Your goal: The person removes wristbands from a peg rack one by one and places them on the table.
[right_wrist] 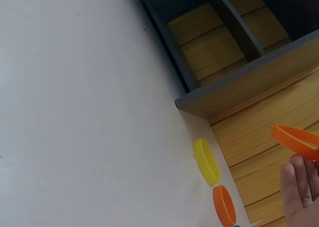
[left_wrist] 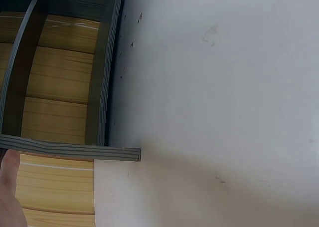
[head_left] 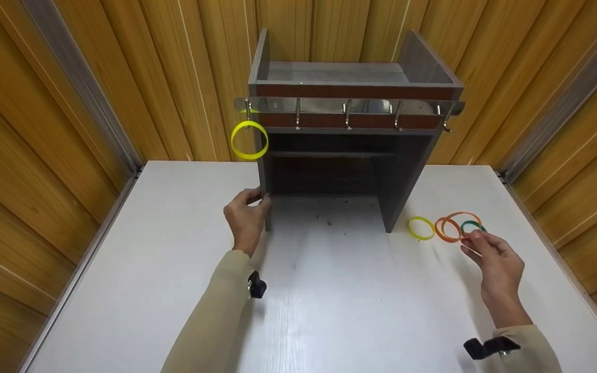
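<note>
My left hand [head_left: 245, 217] grips the left side panel [head_left: 265, 176] of a grey wooden shelf, thumb on one face and fingers on the other. In the left wrist view only its fingertip shows against the panel. Out to the right, my right hand [head_left: 500, 267] pinches an orange ring [right_wrist: 291, 143] between thumb and fingers, raised above the table. Near it on the table lie a yellow ring [right_wrist: 200, 158], a second orange ring [right_wrist: 219, 205] and a teal ring [head_left: 470, 223], partly hidden by the hand. Another yellow ring [head_left: 249, 157] hangs from the leftmost hook.
A metal rail [head_left: 322, 106] with several hooks runs across the shelf's front. The shelf stands on a white table [head_left: 324, 300] with small dark specks beneath it. Wood-patterned walls [head_left: 60, 129] close in the back and both sides.
</note>
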Available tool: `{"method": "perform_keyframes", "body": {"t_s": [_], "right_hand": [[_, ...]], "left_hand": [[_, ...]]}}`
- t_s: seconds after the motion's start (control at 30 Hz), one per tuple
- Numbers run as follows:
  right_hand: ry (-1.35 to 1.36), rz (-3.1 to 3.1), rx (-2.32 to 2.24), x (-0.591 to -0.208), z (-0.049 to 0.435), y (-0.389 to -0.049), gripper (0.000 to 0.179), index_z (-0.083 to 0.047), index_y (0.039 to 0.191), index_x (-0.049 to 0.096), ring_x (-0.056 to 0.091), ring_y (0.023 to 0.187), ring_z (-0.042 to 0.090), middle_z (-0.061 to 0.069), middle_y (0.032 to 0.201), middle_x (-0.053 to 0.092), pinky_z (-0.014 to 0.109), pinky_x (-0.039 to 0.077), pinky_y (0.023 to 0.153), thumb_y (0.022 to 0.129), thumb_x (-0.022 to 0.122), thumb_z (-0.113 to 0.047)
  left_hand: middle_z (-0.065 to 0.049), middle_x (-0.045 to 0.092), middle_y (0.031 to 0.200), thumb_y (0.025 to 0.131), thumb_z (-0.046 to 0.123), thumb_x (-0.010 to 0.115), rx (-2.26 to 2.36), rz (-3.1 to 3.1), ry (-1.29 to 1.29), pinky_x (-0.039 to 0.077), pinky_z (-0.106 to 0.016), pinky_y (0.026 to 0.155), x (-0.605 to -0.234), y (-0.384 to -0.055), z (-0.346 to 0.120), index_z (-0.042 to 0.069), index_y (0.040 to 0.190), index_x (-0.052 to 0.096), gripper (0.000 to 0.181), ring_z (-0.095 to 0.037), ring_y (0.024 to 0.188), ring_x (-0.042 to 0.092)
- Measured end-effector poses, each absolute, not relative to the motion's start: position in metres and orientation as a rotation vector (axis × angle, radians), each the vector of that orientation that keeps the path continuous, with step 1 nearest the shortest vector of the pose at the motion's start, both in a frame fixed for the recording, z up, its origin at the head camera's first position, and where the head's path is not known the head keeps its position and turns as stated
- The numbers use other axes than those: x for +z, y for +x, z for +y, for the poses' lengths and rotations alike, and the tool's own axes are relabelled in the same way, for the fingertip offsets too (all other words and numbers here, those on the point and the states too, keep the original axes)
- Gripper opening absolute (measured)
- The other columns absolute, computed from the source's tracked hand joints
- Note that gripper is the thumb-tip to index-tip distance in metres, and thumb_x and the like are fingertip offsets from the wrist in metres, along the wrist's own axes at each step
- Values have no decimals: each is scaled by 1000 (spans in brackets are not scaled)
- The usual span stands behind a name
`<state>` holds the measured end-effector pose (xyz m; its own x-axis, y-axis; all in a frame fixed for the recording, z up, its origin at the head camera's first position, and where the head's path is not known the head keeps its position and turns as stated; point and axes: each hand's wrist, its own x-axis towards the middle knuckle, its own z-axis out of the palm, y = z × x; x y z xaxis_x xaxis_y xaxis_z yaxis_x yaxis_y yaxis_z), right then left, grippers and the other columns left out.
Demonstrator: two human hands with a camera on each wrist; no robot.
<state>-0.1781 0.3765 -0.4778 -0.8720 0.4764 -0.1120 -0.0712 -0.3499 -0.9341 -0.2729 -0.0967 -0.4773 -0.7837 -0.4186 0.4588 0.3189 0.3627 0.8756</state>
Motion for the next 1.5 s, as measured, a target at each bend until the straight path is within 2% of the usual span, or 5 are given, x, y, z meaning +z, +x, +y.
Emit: {"method": "perform_keyframes", "body": {"t_s": [0.13, 0.47, 0.73, 1.03, 1.5], "right_hand": [[-540, -1511, 2268, -482, 385, -176, 28, -1, 111, 71, 78, 89, 17, 8, 99, 79, 31, 62, 82, 89, 86, -11], [-573, -1445, 2259, -488, 405, -173, 25, -1, 109, 73, 79, 87, 17, 8, 97, 79, 31, 63, 79, 89, 86, -8], [-645, -1458, 2283, -491, 422, -171, 27, -4, 111, 74, 78, 90, 16, 5, 100, 77, 30, 62, 81, 89, 87, -11], [-718, -1537, 2255, -502, 435, -168, 30, -7, 112, 72, 78, 91, 13, 3, 99, 77, 28, 61, 82, 88, 88, -16], [-856, -1554, 2281, -518, 456, -165, 15, -10, 103, 75, 78, 84, 14, 3, 90, 79, 28, 62, 79, 92, 84, -14]], "left_hand": [[-15, 80, 98, 83, -6, 85, -1490, -1970, 73, 62, -50, 83, -478, -273, -97, -3, 99, 80, 17, -31, 93, 77], [-11, 80, 99, 85, -4, 84, -1472, -2018, 100, 63, -38, 80, -477, -272, -97, 0, 101, 81, 16, -26, 93, 77], [-13, 80, 97, 84, -3, 84, -1467, -2006, 104, 62, -47, 84, -476, -275, -97, -1, 99, 81, 15, -29, 93, 78], [-12, 80, 97, 85, -3, 83, -1451, -2009, 98, 63, -38, 82, -478, -273, -97, 0, 98, 81, 14, -26, 92, 78], [-14, 80, 95, 82, -7, 84, -1479, -1967, 79, 62, -52, 82, -480, -275, -97, -2, 98, 81, 17, -30, 90, 78]]}}
